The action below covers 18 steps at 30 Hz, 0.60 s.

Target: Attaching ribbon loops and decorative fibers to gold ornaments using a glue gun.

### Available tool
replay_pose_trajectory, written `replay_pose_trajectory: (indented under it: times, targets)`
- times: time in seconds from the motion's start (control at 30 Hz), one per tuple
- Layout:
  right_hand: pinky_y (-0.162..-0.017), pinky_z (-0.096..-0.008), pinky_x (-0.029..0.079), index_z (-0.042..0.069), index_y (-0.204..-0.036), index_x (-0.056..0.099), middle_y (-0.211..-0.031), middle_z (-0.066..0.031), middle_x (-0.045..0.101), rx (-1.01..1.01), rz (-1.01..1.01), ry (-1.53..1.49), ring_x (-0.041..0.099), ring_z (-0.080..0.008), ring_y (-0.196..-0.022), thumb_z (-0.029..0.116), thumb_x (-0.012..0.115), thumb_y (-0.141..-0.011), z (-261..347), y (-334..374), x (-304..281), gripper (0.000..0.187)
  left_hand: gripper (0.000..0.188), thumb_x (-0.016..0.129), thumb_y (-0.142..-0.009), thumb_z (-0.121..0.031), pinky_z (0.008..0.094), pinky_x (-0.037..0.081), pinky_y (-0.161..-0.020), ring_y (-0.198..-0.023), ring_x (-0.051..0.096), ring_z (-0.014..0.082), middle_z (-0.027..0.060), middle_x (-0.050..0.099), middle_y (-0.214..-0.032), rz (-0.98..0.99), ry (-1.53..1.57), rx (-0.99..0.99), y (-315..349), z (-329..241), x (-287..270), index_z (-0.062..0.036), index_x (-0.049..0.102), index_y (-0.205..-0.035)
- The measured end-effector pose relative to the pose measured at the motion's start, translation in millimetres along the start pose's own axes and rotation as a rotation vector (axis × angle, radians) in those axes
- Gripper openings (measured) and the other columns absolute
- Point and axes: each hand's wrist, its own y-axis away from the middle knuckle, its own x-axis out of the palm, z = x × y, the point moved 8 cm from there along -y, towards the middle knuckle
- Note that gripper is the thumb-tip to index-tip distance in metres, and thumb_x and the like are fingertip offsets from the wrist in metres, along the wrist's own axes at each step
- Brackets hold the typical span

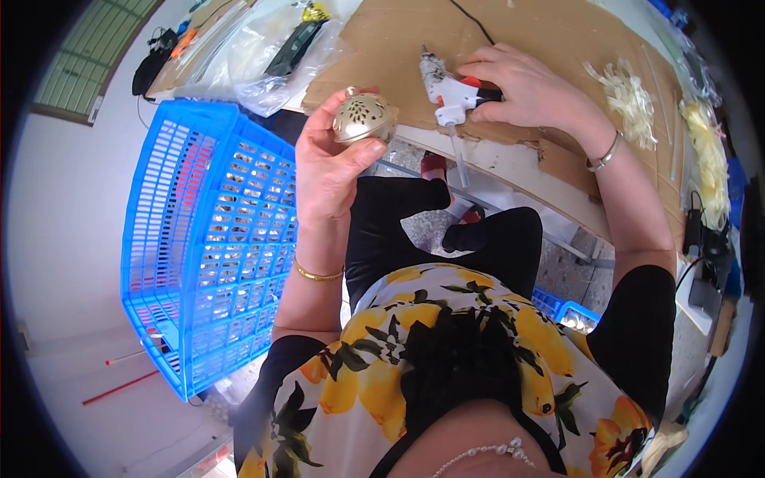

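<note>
My left hand [331,159] holds up a pale gold ball ornament [364,119] near the table's front edge, thumb in front and fingers behind. The ball has a leaf-like cut-out pattern, a raised band round its middle and a small loop on top. To the right, a white hot glue gun [456,97] lies on the cardboard, its nozzle pointing away and smeared with dark residue. A clear glue stick [460,159] sticks out of its back, over the table edge. My right hand [530,88] is at its black handle, thumb and fingers apart on either side, not wrapped round it.
Brown cardboard [382,48] covers the table. At left stands a tall blue plastic crate [187,239] with shiny balls showing through its slats. Clear plastic bags [263,56] lie at the back left. Cream ribbon bundles [633,99] lie at right. A black cord [474,20] runs behind the gun.
</note>
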Motion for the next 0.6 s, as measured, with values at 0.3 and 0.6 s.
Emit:
replay_pose_trajectory:
  times: [0.3, 0.6]
  targets:
    - [-0.075, -0.0291, 0.044, 0.001, -0.104, 0.059, -0.094, -0.0065, 0.058, -0.032, -0.023, -0.495, 0.055, -0.0172, -0.087, 0.018, 0.068, -0.069, 15, -4, -41, 0.04, 0.066, 0.074, -0.06, 0.009, 0.0314, 0.047, -0.087, -0.102, 0.056, 0.0202, 0.0152, 0.055, -0.116, 0.036, -0.036, 0.067, 3, -9, -4, -0.0015, 0.047, -0.119]
    - [-0.078, -0.0257, 0.043, -0.002, -0.106, 0.056, -0.092, -0.0086, 0.062, 0.14, 0.188, -1.166, 0.059, -0.0153, -0.083, 0.045, 0.076, -0.06, 28, 1, -21, 0.069, 0.068, 0.076, -0.059, 0.008, 0.0283, 0.048, -0.083, -0.096, 0.058, 0.0174, 0.01, 0.058, -0.107, -0.044, -0.015, 0.019, 3, -8, -3, 0.0027, 0.045, -0.119]
